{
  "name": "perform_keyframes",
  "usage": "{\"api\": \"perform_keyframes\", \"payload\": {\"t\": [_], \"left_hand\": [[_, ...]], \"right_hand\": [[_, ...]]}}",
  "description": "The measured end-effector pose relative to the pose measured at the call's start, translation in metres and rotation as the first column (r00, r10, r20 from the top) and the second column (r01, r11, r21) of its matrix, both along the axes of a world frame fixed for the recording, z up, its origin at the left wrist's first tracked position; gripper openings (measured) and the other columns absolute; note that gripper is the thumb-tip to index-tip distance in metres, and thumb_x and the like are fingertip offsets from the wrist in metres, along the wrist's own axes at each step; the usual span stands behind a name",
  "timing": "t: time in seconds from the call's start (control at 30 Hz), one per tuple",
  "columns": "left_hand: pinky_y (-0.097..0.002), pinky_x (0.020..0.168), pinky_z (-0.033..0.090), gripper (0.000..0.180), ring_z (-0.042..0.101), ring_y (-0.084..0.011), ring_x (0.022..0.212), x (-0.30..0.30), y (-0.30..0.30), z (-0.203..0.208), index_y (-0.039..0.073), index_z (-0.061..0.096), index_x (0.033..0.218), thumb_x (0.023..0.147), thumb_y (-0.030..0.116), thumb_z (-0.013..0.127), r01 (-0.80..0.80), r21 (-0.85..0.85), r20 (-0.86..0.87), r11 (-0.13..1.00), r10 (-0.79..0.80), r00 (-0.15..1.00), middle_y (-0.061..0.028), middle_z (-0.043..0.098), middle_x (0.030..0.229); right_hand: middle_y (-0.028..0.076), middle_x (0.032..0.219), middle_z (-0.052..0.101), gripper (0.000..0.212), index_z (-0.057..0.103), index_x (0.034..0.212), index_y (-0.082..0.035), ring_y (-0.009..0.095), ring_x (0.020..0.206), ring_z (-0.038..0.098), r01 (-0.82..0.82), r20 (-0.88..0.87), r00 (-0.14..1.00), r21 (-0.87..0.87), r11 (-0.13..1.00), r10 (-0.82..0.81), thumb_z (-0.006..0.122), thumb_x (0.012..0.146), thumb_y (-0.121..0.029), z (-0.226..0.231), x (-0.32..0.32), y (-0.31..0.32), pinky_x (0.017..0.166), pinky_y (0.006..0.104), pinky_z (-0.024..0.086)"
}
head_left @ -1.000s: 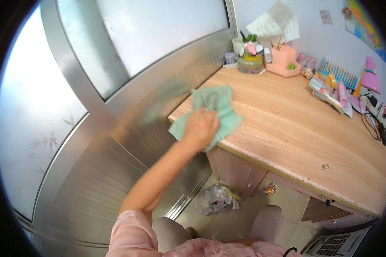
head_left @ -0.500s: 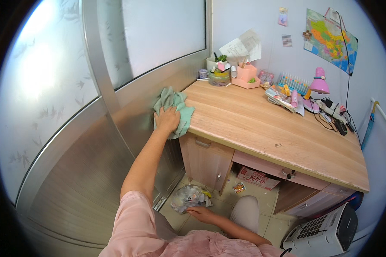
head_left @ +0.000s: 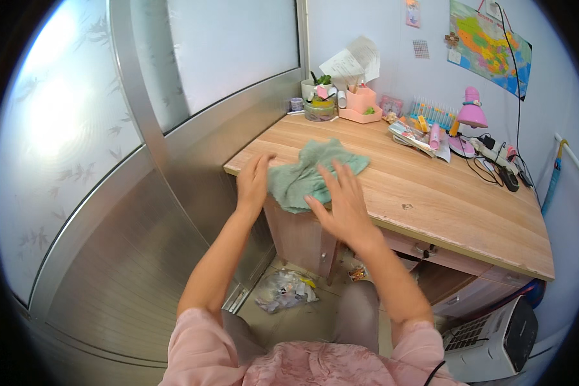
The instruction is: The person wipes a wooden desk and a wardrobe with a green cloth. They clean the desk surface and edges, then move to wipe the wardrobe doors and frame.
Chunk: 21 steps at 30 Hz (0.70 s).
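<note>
A green cloth (head_left: pixel 302 183) has shifted from the front left corner of a wooden desk (head_left: pixel 431 193) rightward along the front edge, and the right hand (head_left: pixel 345 202), earlier low before the person, has risen to it. The left hand (head_left: pixel 253 186), fingers extended and close together, is near that corner, just beside the cloth; contact cannot be told. The right hand is spread over the cloth's right part; whether it touches is unclear. The rumpled cloth lies near the front left corner, partly hanging over the front edge. Farther back, loose papers (head_left: pixel 413 137) sit short of a pink lamp (head_left: pixel 472 116). Along the back edge, a pink organizer (head_left: pixel 359 108) stands beside a glass jar (head_left: pixel 319 110), nearer the back left corner. Beyond, a colorful map (head_left: pixel 492 51) hangs on the wall.
</note>
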<state>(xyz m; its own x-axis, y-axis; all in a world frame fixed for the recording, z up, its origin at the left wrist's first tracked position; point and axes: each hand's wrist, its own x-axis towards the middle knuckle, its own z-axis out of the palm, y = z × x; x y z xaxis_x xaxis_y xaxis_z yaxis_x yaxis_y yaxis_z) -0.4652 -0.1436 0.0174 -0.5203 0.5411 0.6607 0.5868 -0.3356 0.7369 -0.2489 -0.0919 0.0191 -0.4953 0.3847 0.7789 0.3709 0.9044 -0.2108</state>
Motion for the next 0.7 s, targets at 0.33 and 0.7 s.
{"api": "perform_keyframes", "payload": {"t": [0.33, 0.7], "left_hand": [[-0.0348, 0.073, 0.051, 0.032, 0.069, -0.0231, 0.081, -0.059, -0.171, -0.312, 0.003, 0.069, 0.105, 0.092, 0.029, 0.057, 0.004, -0.664, 0.141, 0.748, 0.120, 0.983, -0.0165, 0.071, 0.087], [-0.0450, 0.093, 0.047, 0.056, 0.060, -0.0356, 0.110, -0.072, -0.150, -0.316, 0.008, 0.054, 0.131, 0.090, 0.046, 0.055, 0.006, -0.924, -0.118, 0.382, -0.302, 0.946, -0.0198, 0.062, 0.121]], "right_hand": [[0.023, 0.140, 0.042, 0.070, 0.052, 0.131, -0.010, 0.040, 0.130, 0.039, -0.127, 0.497, 0.853, -0.100, 0.987, 0.161, 0.063, 0.080, -0.057, -0.033, -0.126, 0.048, 0.105, 0.0538, 0.032], [0.015, 0.118, 0.063, 0.042, 0.056, 0.124, 0.002, 0.026, 0.105, 0.060, -0.568, -0.676, 0.690, -0.281, 0.774, 0.260, 0.061, 0.093, -0.026, 0.114, -0.221, 0.103, 0.089, 0.0363, 0.048]]}}
